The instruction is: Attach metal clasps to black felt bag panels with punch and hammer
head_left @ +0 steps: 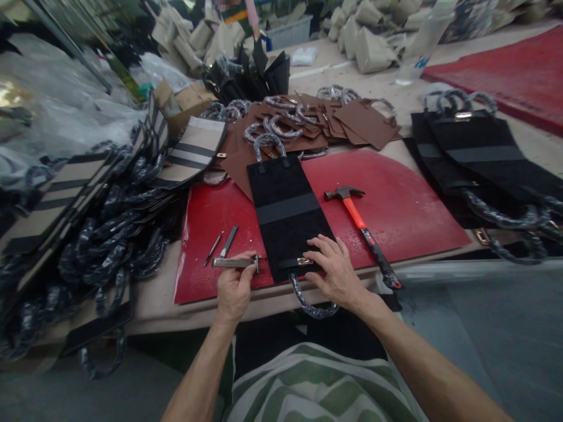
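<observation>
A black bag panel (288, 214) with a wrapped handle at each end lies flat on the red mat (396, 205). My right hand (336, 269) rests on its near end, fingers spread beside a small metal clasp (303, 261). My left hand (235, 287) is closed around a metal punch tool (235, 262), its tip at the panel's near left edge. An orange-handled hammer (360, 225) lies on the mat just right of the panel.
Two thin metal tools (222, 243) lie on the mat to the left. Brown panels (360, 120) with handles are piled behind, black panels (479, 152) at right, striped beige bags (88, 181) at left. Beige pouches (373, 50) sit far back.
</observation>
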`<state>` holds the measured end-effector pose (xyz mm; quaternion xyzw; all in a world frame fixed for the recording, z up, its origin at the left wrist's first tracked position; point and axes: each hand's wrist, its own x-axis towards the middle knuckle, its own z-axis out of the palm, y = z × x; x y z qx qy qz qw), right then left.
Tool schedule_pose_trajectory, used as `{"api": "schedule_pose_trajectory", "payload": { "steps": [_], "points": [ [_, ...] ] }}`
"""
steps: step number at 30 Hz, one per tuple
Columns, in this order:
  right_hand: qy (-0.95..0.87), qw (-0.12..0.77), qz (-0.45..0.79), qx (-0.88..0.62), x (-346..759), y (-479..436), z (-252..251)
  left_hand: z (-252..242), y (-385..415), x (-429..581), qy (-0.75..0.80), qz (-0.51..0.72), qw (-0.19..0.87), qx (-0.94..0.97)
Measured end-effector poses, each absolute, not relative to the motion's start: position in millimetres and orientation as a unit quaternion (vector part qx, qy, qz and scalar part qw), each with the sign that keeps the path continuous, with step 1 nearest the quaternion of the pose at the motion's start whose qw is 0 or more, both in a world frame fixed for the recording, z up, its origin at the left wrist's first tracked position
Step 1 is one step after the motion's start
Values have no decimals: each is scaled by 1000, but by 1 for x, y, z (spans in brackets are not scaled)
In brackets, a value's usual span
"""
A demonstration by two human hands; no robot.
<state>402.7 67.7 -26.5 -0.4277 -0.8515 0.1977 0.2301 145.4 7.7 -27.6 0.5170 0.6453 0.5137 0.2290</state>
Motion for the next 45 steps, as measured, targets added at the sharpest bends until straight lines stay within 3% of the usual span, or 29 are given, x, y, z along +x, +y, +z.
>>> {"api": "schedule_pose_trajectory", "payload": {
  "steps": [5,11,19,23,28,34,40,45],
  "points": [
    [-851,227,201,-428,406,59,-27,-24,17,156,594,549,256,529],
    [-849,236,202,-427,406,58,-30,-32,20,162,573,507,252,593],
    [-711,453,174,-508,408,28,-33,-38,17,162,556,524,270,586],
    [-616,491,191,-586,413,-2,-37,-39,17,162,551,519,267,596],
    [-464,483,345,-658,415,-25,-55,-38,18,163,553,511,259,605],
    [-225,490,557,-631,409,-26,-71,-34,19,167,549,499,230,630],
    [-71,432,771,-463,402,-22,-68,-35,18,171,545,489,198,651],
    [-69,384,851,-352,393,-10,-60,-32,19,171,568,473,215,639]
  ]
}}
